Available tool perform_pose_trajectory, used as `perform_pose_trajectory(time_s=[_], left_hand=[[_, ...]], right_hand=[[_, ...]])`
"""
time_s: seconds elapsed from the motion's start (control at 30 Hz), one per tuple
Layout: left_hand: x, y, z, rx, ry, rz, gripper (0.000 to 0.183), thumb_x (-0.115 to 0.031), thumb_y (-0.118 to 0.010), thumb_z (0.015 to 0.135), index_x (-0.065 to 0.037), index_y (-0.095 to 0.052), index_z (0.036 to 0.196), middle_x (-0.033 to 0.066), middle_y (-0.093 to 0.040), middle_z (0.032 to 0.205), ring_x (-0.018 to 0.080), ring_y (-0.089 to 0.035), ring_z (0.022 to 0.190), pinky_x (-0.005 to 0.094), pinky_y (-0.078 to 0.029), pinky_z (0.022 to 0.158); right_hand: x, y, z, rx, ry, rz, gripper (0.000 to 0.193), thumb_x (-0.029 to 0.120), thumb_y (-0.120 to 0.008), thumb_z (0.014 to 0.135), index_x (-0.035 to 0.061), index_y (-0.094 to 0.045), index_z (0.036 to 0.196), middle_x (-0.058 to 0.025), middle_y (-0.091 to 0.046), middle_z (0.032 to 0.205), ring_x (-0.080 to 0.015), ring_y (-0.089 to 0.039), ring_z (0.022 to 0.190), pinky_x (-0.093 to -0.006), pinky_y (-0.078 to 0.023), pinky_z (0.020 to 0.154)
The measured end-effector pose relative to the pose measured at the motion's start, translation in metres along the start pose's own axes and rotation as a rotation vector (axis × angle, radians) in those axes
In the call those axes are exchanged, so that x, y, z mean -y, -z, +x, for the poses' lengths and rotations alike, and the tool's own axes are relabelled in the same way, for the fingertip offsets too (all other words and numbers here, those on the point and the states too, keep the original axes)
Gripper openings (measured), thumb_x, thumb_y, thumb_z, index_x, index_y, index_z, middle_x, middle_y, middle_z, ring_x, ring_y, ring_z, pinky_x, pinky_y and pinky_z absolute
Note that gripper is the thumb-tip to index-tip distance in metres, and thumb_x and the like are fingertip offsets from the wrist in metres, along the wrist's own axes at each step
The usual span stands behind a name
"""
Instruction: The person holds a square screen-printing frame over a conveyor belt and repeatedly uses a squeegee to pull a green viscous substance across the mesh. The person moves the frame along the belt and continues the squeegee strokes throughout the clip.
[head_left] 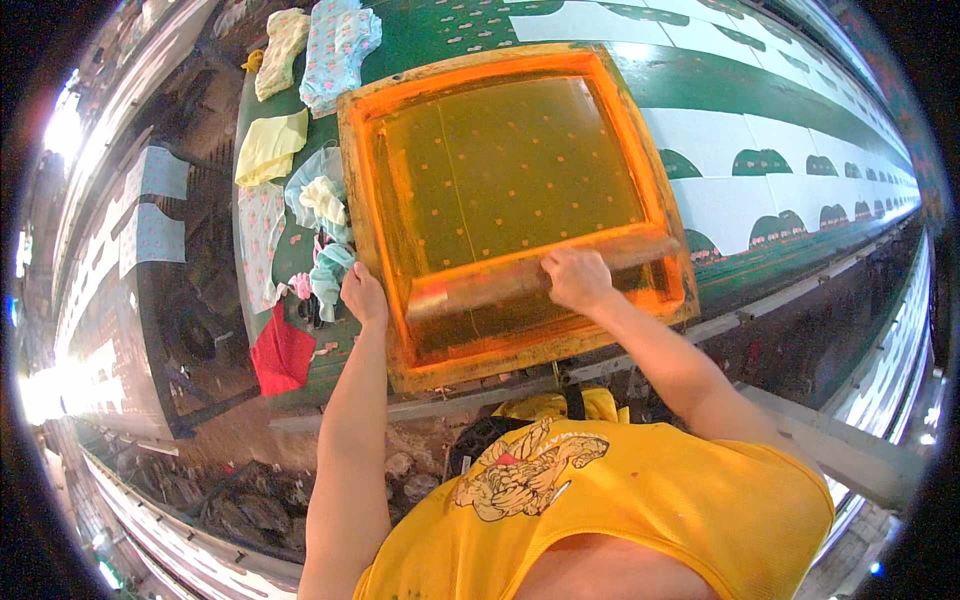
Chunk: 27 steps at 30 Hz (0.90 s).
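Note:
A wooden-framed printing screen (pixel 355 165) with bright orange inner edges lies on a long green table. Its yellowish mesh (pixel 510 170) carries rows of small orange marks. My left hand (pixel 364 296) is closed on the frame's left side, near its lower corner. Inside the frame, toward its near end, a long squeegee (pixel 480 287) lies across almost the full width. My right hand (pixel 580 280) is wrapped round the squeegee right of its middle. The blade's lower edge is hidden.
Crumpled cloths lie left of the screen: a yellow cloth (pixel 272 147), a blue patterned cloth (pixel 338 55) and a red cloth (pixel 281 352). White fabric panels (pixel 705 205) with dark green shapes run along the table to the right. A rail (pixel 740 315) follows the table's near edge.

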<state>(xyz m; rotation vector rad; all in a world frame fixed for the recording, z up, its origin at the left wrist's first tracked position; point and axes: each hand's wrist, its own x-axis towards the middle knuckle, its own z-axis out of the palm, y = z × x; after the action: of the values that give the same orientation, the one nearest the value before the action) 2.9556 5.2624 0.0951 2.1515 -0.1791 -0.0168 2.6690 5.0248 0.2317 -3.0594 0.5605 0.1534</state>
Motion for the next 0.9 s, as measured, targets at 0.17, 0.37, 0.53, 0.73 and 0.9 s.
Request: perform_pose_trajectory(time_s=[0.17,0.37,0.53,0.73,0.9], left_hand=[[-0.001,0.001,-0.005,-0.022,-0.048,0.025,0.042,-0.027,-0.047,0.104,0.007,-0.064,0.088,0.0248,-0.065,0.089,0.0445,-0.059,0.085,0.0515,-0.043,0.077],[0.003,-0.002,-0.011,-0.113,-0.166,0.017,0.038,-0.027,-0.049,0.103,0.006,-0.065,0.093,0.021,-0.065,0.096,0.0416,-0.06,0.09,0.0496,-0.045,0.081],[0.008,0.005,-0.023,-0.023,-0.203,0.055,0.035,-0.028,-0.054,0.101,0.005,-0.064,0.106,0.0169,-0.06,0.104,0.0376,-0.06,0.096,0.0483,-0.046,0.081],[0.03,0.025,-0.042,0.06,-0.159,0.048,0.03,-0.021,-0.062,0.097,0.006,-0.061,0.11,0.0179,-0.059,0.104,0.0363,-0.056,0.104,0.046,-0.046,0.092],[0.033,0.038,-0.089,-0.121,-0.167,-0.063,0.026,-0.013,-0.067,0.092,0.006,-0.063,0.109,0.022,-0.046,0.131,0.0377,-0.052,0.118,0.0453,-0.046,0.098]], right_hand=[[0.035,-0.028,-0.101,-0.084,0.008,0.021,0.02,0.019,-0.067,0.075,0.0074,-0.07,0.091,-0.0085,-0.067,0.098,-0.0291,-0.068,0.097,-0.0449,-0.058,0.075],[0.042,-0.028,-0.122,-0.017,-0.014,0.007,0.042,0.028,-0.081,0.071,0.0087,-0.071,0.107,-0.0066,-0.069,0.105,-0.0251,-0.068,0.103,-0.0423,-0.058,0.076],[0.035,-0.03,-0.122,-0.069,0.014,0.012,0.04,0.032,-0.079,0.074,0.0084,-0.071,0.105,-0.008,-0.068,0.103,-0.0269,-0.067,0.103,-0.0428,-0.057,0.08],[0.044,-0.004,-0.118,0.062,0.068,0.079,0.064,0.056,-0.075,0.077,0.0067,-0.065,0.117,-0.014,-0.067,0.113,-0.0346,-0.065,0.11,-0.0478,-0.054,0.091],[0.033,0.027,-0.105,0.203,0.006,0.292,0.089,0.07,-0.071,0.077,0.0057,-0.057,0.138,-0.0195,-0.061,0.135,-0.0389,-0.059,0.123,-0.0502,-0.048,0.103]])
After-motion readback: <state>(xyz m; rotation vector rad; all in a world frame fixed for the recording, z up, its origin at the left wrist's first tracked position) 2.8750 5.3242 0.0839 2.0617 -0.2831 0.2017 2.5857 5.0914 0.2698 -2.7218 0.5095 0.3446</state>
